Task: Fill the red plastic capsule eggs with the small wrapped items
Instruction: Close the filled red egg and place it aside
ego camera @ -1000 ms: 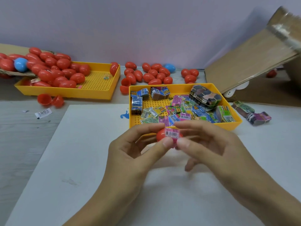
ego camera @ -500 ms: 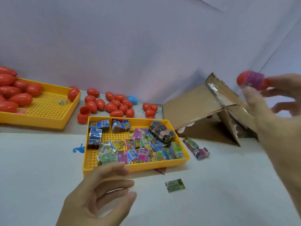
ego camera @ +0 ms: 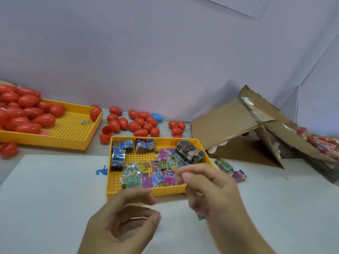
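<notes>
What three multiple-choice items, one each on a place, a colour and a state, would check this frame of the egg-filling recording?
1. Where does the tray of wrapped items sit?
A. In front of the hands, on the white sheet
B. Inside the cardboard box
C. On top of the tray of eggs

2. What colour is the odd egg among the loose red eggs behind that tray?
A. Green
B. Blue
C. Yellow

3. What is the left hand doing?
A. Gripping a red egg
B. Pressing flat on the table
C. Holding nothing, fingers loosely curled

Answers: 1 A, the yellow tray lies on the white sheet just beyond both hands. 2 B, one blue egg lies at the back of the cluster. 3 C, no object shows between its thumb and fingers.
</notes>
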`<act>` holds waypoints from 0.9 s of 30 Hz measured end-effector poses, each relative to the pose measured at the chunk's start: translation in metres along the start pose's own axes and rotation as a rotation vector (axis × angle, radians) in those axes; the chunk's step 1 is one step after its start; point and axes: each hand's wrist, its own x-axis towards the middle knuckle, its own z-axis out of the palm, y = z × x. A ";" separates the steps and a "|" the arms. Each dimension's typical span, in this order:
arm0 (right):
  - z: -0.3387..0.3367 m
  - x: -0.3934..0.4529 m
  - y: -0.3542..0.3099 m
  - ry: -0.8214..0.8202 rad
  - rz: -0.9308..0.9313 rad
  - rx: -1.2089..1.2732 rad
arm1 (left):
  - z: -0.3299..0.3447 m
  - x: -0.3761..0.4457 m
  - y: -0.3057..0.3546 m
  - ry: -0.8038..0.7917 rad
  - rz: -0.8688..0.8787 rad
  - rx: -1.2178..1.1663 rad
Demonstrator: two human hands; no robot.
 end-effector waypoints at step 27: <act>0.044 -0.009 0.043 -0.232 0.271 0.403 | -0.134 0.215 0.039 0.163 0.172 1.549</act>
